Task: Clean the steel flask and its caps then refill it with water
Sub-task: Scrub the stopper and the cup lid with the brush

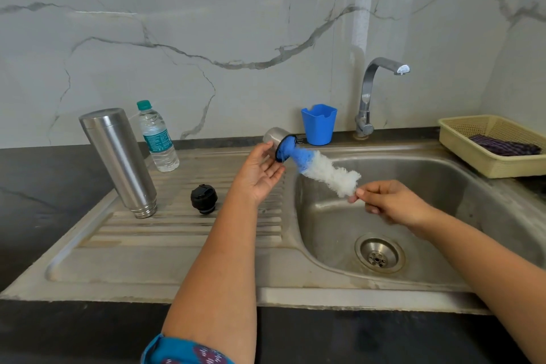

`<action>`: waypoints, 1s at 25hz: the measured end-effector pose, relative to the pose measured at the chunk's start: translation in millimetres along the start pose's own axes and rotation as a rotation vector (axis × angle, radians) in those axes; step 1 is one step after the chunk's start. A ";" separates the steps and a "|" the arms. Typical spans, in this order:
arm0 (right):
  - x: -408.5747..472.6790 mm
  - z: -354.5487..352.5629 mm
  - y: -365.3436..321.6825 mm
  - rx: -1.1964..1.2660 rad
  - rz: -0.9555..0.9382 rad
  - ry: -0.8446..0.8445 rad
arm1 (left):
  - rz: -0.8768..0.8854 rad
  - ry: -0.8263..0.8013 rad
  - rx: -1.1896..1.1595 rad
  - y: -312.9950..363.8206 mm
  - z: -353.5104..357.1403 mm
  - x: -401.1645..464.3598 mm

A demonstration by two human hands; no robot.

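Her left hand [260, 173] cupped the round steel outer cap [274, 139] while her right hand [390, 204] pinched the blue-and-white bristle brush [322, 170], scrubbing inside it; rinsing looked next.

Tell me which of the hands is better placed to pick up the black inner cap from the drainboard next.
Left, probably. The left hand holds the steel cap just above the drainboard, close to the black inner cap; the right hand holds the brush over the basin.

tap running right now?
No. No water comes from the spout of the tap, and the sink basin below it shows no stream.
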State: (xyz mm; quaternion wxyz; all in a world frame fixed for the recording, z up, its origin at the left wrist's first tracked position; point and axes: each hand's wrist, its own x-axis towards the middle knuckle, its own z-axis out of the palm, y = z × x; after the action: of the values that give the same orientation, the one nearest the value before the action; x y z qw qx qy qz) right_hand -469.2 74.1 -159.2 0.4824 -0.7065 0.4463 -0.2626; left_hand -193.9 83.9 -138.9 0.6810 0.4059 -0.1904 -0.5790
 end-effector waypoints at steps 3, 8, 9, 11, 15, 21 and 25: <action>1.7 -6.8 2.8 -0.837 -0.350 0.390 | -0.022 0.094 0.192 -5.5 3.7 -0.3; 1.0 -4.7 -2.9 -0.012 -0.038 0.012 | 0.021 -0.072 -0.088 2.5 2.4 -5.6; 1.2 -5.2 -3.6 0.232 0.103 -0.075 | 0.023 -0.118 -0.138 4.4 3.8 -6.3; 1.6 -7.5 0.1 0.130 0.068 -0.038 | 0.039 -0.092 -0.040 1.5 7.5 -3.9; 6.8 -11.6 7.4 -0.981 -0.559 0.533 | 0.042 0.172 0.143 -13.3 14.4 0.4; 9.3 -0.3 7.1 -0.406 -0.345 0.295 | 0.131 -0.032 -0.062 0.8 13.7 -4.2; 1.8 0.5 -2.8 0.486 0.282 -0.280 | 0.176 -0.073 -0.076 3.7 2.8 -7.8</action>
State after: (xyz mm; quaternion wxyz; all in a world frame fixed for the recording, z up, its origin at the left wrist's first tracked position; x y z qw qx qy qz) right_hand -466.9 73.1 -157.0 0.7257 -0.5307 0.3933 -0.1925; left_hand -195.6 90.3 -132.7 0.7368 0.3399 -0.2281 -0.5380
